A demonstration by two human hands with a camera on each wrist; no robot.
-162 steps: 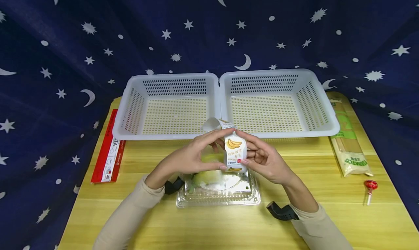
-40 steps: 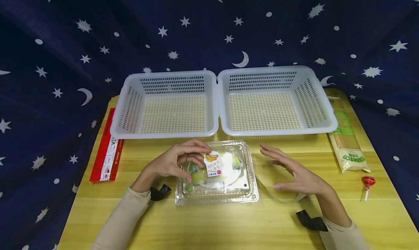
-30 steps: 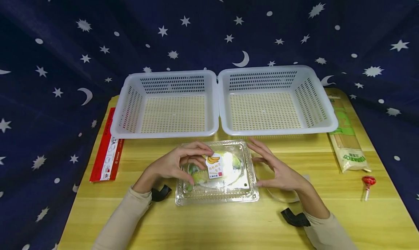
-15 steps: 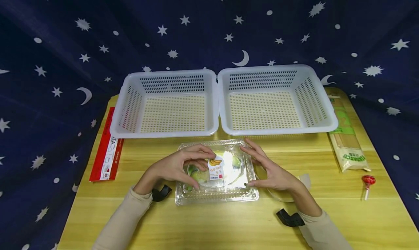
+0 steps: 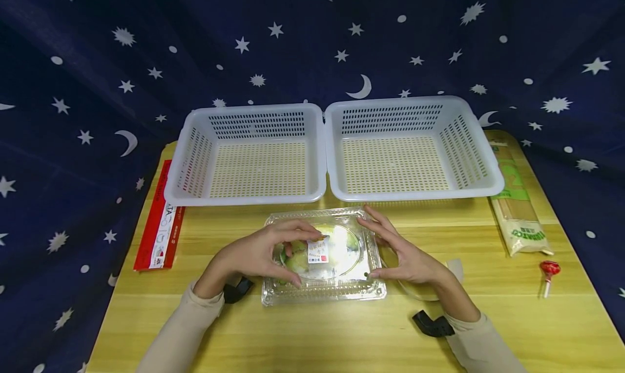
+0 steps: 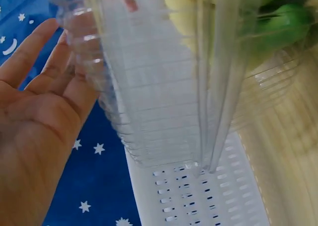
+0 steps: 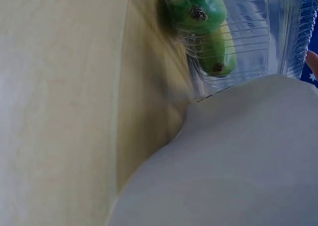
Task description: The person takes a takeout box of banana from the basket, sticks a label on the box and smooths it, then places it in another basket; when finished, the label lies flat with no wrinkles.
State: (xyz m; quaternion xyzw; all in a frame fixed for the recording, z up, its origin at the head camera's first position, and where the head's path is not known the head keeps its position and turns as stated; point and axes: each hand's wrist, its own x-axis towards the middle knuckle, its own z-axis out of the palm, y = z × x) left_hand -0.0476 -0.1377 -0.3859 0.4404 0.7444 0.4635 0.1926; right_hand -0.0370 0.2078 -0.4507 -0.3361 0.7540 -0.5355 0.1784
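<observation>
A clear plastic clamshell box (image 5: pixel 283 297) of green and yellow fruit, apparently bananas (image 7: pixel 198 10), lies mid-table. Above its lid is my left hand (image 5: pixel 270 253), palm down, thumb apart from the fingers. The left fingertips cover the top of a white banana-print sticker (image 5: pixel 318 252); whether it touches the lid I cannot tell. My right hand (image 5: pixel 402 253) rests along the box's right side, thumb and fingers spread. In the left wrist view the left fingers (image 6: pixel 30 49) are fairly straight, partly behind the plastic. A pale curved sheet (image 7: pixel 248 151) hides the right hand's work in the right wrist view.
Two white slotted baskets (image 5: pixel 244 202) (image 5: pixel 415 195) stand side by side behind the box. A red packet (image 5: pixel 158 226) lies at left. A noodle packet (image 5: pixel 520 215) and a red lollipop (image 5: pixel 549 270) lie at right. A white strip (image 5: pixel 455 270) curls beside the right wrist.
Earlier both hands held a banana-print strip above the box. The sticker then came to my left fingers, and my right hand moved left onto the box's side. Lately the sticker shifted slightly left.
</observation>
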